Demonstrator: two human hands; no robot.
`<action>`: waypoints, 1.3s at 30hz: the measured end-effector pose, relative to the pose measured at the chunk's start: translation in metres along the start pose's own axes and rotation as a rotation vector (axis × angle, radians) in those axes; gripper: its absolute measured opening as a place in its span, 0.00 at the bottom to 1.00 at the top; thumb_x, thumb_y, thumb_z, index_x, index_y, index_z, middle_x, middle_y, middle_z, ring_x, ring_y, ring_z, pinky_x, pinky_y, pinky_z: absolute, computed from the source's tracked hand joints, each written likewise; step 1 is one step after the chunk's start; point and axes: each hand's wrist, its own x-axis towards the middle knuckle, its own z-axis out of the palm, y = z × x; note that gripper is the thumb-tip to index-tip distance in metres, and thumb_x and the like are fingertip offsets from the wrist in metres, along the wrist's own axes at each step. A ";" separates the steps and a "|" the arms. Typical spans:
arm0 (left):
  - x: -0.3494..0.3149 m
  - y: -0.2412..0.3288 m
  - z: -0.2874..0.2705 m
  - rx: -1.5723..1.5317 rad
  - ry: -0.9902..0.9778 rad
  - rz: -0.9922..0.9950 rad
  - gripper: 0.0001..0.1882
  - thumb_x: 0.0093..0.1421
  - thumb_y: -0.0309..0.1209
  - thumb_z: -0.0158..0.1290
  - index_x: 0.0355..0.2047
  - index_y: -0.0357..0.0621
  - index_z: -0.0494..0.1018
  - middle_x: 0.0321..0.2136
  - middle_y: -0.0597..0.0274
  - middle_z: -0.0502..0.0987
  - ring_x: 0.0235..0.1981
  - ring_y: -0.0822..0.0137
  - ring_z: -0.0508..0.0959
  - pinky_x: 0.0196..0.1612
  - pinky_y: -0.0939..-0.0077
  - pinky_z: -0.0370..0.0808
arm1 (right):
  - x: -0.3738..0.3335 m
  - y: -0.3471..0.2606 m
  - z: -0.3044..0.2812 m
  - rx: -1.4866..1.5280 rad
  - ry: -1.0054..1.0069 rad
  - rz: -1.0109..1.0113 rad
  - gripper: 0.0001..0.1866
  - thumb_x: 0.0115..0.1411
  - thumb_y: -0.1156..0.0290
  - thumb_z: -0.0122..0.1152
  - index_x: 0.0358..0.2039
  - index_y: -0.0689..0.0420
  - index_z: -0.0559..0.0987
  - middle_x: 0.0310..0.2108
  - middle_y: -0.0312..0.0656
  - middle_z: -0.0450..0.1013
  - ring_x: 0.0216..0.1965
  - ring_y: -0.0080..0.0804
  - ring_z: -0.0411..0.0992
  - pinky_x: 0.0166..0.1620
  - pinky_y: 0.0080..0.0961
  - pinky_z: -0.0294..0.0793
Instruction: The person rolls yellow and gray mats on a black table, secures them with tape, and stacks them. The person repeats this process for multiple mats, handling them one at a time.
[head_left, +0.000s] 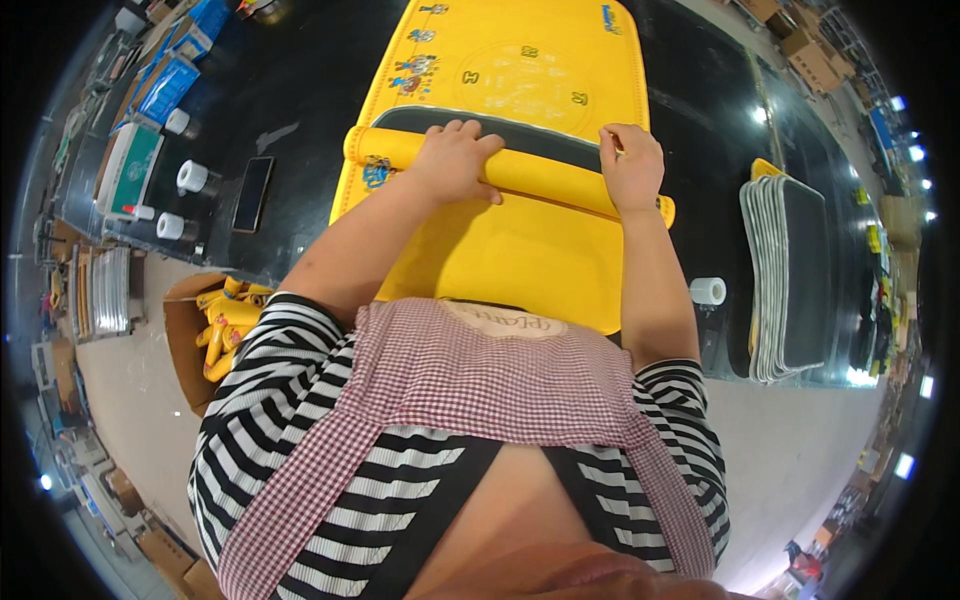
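Both hands are pressing down on the rolled-up part of a big yellow silicone mat (pixel 520 250) at 12 o'clock on the glossy black surface (pixel 300 120): left hand (pixel 455 160) palm-down over the roll, right hand (pixel 632 165) clamped on its other end. At 9 o'clock, an open cardboard box (pixel 185 340) on the floor holds more yellow rolled mats (pixel 225 325).

Bright overhead light — glare on the black table (pixel 300 90) — strong fisheye bending, dark rim.

Packing workshop, long black worktable (pixel 300 90), stacked mats (pixel 785 280), tape rolls (pixel 192 176), cardboard boxes (pixel 815 60) w/ stock
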 end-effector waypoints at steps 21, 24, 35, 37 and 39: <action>-0.018 0.008 0.007 0.041 0.107 0.204 0.35 0.49 0.42 0.70 0.58 0.52 0.74 0.44 0.52 0.76 0.51 0.47 0.75 0.56 0.55 0.74 | -0.187 0.228 -0.167 -0.322 -0.605 0.915 0.12 0.54 0.75 0.58 0.38 0.62 0.84 0.33 0.51 0.82 0.35 0.40 0.83 0.40 0.39 0.81; -0.064 0.021 0.007 0.018 0.107 0.144 0.34 0.47 0.41 0.71 0.56 0.52 0.75 0.40 0.55 0.75 0.47 0.50 0.75 0.52 0.56 0.74 | -0.174 0.181 -0.168 0.352 -0.276 0.985 0.12 0.62 0.78 0.49 0.41 0.60 0.80 0.32 0.44 0.79 0.29 0.32 0.79 0.31 0.27 0.79; -0.088 0.026 -0.001 -0.105 -0.031 0.096 0.44 0.46 0.56 0.72 0.60 0.51 0.74 0.46 0.55 0.74 0.51 0.53 0.75 0.56 0.57 0.70 | -0.046 -0.088 -0.016 0.804 -0.436 -0.101 0.09 0.52 0.75 0.71 0.35 0.58 0.82 0.37 0.44 0.80 0.39 0.43 0.77 0.44 0.30 0.75; -0.089 0.023 0.005 -0.183 0.115 0.128 0.46 0.46 0.57 0.71 0.62 0.48 0.73 0.49 0.53 0.75 0.54 0.51 0.75 0.59 0.55 0.70 | -0.048 -0.083 0.007 0.798 -0.576 0.048 0.07 0.54 0.75 0.68 0.34 0.58 0.82 0.37 0.44 0.79 0.38 0.43 0.77 0.43 0.30 0.74; -0.088 0.021 0.003 -0.345 0.213 0.111 0.49 0.47 0.59 0.71 0.63 0.42 0.71 0.54 0.49 0.74 0.57 0.47 0.74 0.62 0.53 0.69 | -0.050 -0.077 0.017 0.778 -0.635 0.079 0.05 0.56 0.75 0.66 0.34 0.59 0.82 0.36 0.44 0.79 0.37 0.41 0.77 0.43 0.30 0.75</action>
